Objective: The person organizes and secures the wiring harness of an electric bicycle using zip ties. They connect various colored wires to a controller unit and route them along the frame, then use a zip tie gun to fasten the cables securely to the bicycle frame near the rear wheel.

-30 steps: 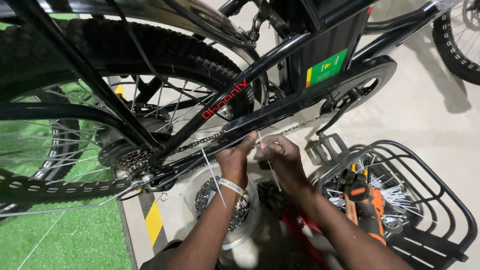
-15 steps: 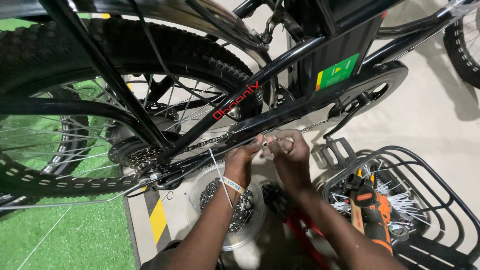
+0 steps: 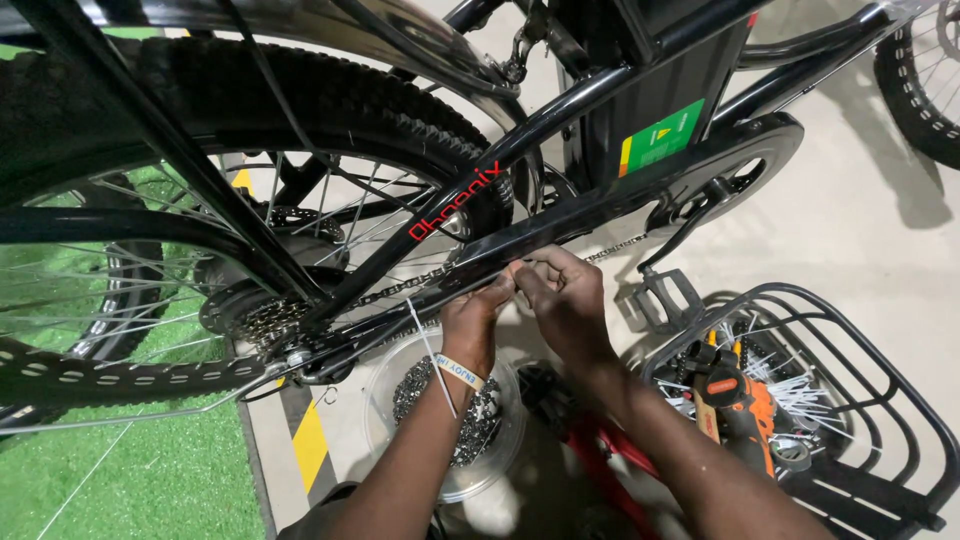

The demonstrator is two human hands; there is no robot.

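Note:
A black bicycle stands in front of me, its chainstay [image 3: 560,225] running from the rear cassette [image 3: 262,320] toward the chain guard [image 3: 745,165]. Both my hands are up against the underside of that bar. My left hand [image 3: 478,318] pinches a thin white cable tie [image 3: 430,350] whose tail hangs down past my wrist band. My right hand [image 3: 565,295] is closed beside it, fingers touching the same spot on the frame; what it grips is hidden. The chain [image 3: 395,292] runs just behind my fingers.
A clear round tub of chain parts [image 3: 450,410] sits on the floor below my wrists. A black wire basket [image 3: 860,400] at right holds an orange power tool [image 3: 735,400] and white ties. A pedal [image 3: 668,295], the rear tyre [image 3: 330,90], green turf [image 3: 120,480] and another wheel [image 3: 925,90] surround.
Both hands have shifted slightly right and up along the chainstay, staying together on the tie. The view has drifted with them.

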